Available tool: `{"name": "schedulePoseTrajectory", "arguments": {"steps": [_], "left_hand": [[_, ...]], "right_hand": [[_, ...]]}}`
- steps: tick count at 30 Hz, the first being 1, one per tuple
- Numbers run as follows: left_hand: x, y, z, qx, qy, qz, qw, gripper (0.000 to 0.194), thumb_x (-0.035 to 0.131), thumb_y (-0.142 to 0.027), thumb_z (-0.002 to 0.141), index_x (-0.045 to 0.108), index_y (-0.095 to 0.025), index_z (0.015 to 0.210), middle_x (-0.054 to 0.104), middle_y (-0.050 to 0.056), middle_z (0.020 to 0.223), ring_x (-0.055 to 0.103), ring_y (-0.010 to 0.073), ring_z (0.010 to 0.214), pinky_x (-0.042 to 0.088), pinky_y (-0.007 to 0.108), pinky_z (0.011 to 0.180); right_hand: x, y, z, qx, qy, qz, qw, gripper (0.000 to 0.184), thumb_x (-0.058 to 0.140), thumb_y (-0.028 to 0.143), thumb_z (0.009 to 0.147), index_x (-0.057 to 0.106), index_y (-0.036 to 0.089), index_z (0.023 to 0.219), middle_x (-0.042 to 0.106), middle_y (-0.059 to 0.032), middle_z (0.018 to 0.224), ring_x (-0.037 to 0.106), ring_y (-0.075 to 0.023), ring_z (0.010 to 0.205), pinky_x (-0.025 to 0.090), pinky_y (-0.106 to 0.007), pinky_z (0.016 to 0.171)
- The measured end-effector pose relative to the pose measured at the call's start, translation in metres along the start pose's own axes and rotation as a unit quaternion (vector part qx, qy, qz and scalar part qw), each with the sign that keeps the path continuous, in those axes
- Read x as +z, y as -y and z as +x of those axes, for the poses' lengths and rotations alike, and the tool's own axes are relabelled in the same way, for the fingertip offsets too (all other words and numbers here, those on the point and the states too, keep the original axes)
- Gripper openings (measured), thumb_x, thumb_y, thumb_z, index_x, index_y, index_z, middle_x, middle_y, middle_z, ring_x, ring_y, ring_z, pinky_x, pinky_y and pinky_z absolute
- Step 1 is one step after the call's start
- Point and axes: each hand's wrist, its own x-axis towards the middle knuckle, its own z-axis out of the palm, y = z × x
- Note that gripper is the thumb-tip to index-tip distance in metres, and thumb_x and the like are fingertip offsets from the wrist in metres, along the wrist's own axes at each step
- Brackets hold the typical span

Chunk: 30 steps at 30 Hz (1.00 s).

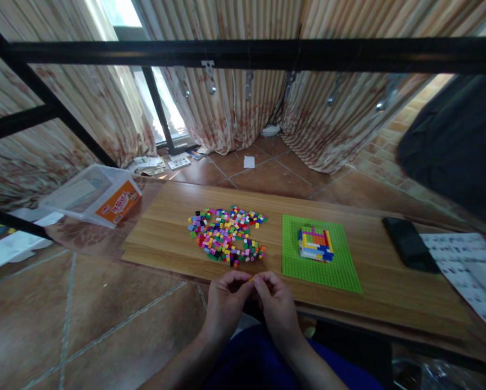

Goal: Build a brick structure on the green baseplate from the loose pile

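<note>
My left hand (pixel 228 299) and my right hand (pixel 276 302) meet at the front edge of the wooden board. Their fingertips pinch a small yellow toy brick (pixel 251 279) between them, mostly covered by the fingers. Just beyond my hands lies a loose pile of small coloured bricks (pixel 222 233). To the right, a green baseplate (pixel 320 276) rests on the board. Several layers of mixed-colour bricks form a small blocky structure (pixel 316 245) on its upper middle part.
A clear plastic box (pixel 92 195) with an orange label stands beyond the board's left end. On the right lie a black phone (pixel 409 244) and a printed sheet (pixel 466 271). A black metal bar (pixel 243 54) crosses above, with curtains behind it.
</note>
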Motion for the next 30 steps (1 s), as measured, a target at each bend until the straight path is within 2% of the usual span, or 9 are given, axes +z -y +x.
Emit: {"name": "schedulePoseTrajectory", "arguments": {"steps": [5,10,13,15,18,21,24,27,30], "left_hand": [[0.011,0.006,0.000,0.015,-0.046,-0.007,0.999,0.016,0.077,-0.026,0.061,0.068,-0.015,0.069,0.068,0.001,0.064,0.061,0.0127,0.059,0.051,0.023,0.059],[-0.002,0.006,0.008,0.042,-0.059,0.010,0.997,0.015,0.074,-0.027,0.065,0.068,-0.016,0.072,0.064,-0.001,0.058,0.058,0.0115,0.055,0.048,0.022,0.057],[-0.017,0.002,0.020,0.059,-0.060,0.013,0.996,0.017,0.074,-0.029,0.065,0.067,-0.015,0.073,0.064,-0.001,0.060,0.058,0.0105,0.055,0.047,0.022,0.057],[-0.024,-0.002,0.032,0.071,-0.070,0.025,0.995,0.018,0.074,-0.028,0.065,0.067,-0.015,0.075,0.065,-0.001,0.062,0.059,0.0107,0.056,0.049,0.023,0.059],[-0.029,-0.007,0.054,0.090,-0.074,0.060,0.991,0.018,0.071,-0.028,0.066,0.065,-0.016,0.079,0.066,-0.001,0.067,0.062,0.0133,0.059,0.052,0.026,0.061],[-0.030,-0.008,0.077,0.126,-0.058,0.128,0.982,0.015,0.065,-0.025,0.072,0.066,-0.017,0.084,0.067,0.001,0.070,0.064,0.0151,0.063,0.052,0.027,0.062],[-0.031,-0.007,0.093,0.188,-0.052,0.231,0.953,0.016,0.060,-0.016,0.073,0.069,-0.017,0.085,0.069,0.003,0.077,0.064,0.0155,0.069,0.051,0.028,0.068],[-0.030,-0.009,0.100,0.234,-0.059,0.296,0.924,0.021,0.058,-0.010,0.071,0.071,-0.018,0.085,0.070,0.004,0.085,0.063,0.0171,0.078,0.051,0.032,0.078],[-0.030,-0.010,0.101,0.239,-0.056,0.300,0.922,0.026,0.057,-0.008,0.070,0.072,-0.019,0.089,0.070,0.005,0.089,0.062,0.0177,0.082,0.050,0.034,0.082]], "right_hand": [[0.005,-0.009,0.000,-0.008,-0.057,0.000,0.998,0.034,0.066,0.051,0.077,0.060,0.019,0.070,0.052,0.0033,0.054,0.042,-0.0103,0.048,0.032,-0.023,0.043],[-0.009,0.003,0.024,0.006,-0.125,0.139,0.982,0.038,0.073,0.050,0.072,0.049,0.021,0.063,0.039,0.0081,0.051,0.025,-0.0054,0.042,0.020,-0.020,0.037],[-0.022,0.018,0.040,0.057,-0.068,0.208,0.974,0.035,0.078,0.041,0.067,0.052,0.019,0.064,0.050,0.0046,0.061,0.026,-0.0034,0.043,0.018,-0.018,0.036],[-0.025,0.025,0.047,0.094,-0.024,0.244,0.965,0.028,0.078,0.036,0.066,0.057,0.018,0.068,0.057,0.0014,0.067,0.034,-0.0043,0.046,0.023,-0.017,0.037],[-0.017,0.028,0.059,0.120,0.008,0.261,0.958,0.021,0.077,0.028,0.063,0.062,0.017,0.073,0.063,-0.0009,0.069,0.044,-0.0059,0.051,0.035,-0.016,0.042],[-0.001,0.030,0.074,0.131,0.018,0.227,0.965,0.019,0.075,0.024,0.061,0.064,0.017,0.075,0.066,-0.0020,0.068,0.051,-0.0081,0.054,0.044,-0.018,0.047],[0.013,0.031,0.091,0.119,0.048,0.171,0.977,0.017,0.074,0.027,0.064,0.066,0.018,0.076,0.067,-0.0027,0.069,0.058,-0.0114,0.059,0.050,-0.023,0.054],[0.021,0.031,0.104,0.082,0.061,0.092,0.991,0.015,0.073,0.029,0.066,0.069,0.018,0.076,0.067,-0.0028,0.074,0.062,-0.0130,0.065,0.053,-0.025,0.060],[0.024,0.030,0.111,0.048,0.064,0.030,0.996,0.014,0.071,0.030,0.069,0.071,0.019,0.077,0.069,-0.0022,0.077,0.064,-0.0140,0.073,0.053,-0.026,0.066]]}}
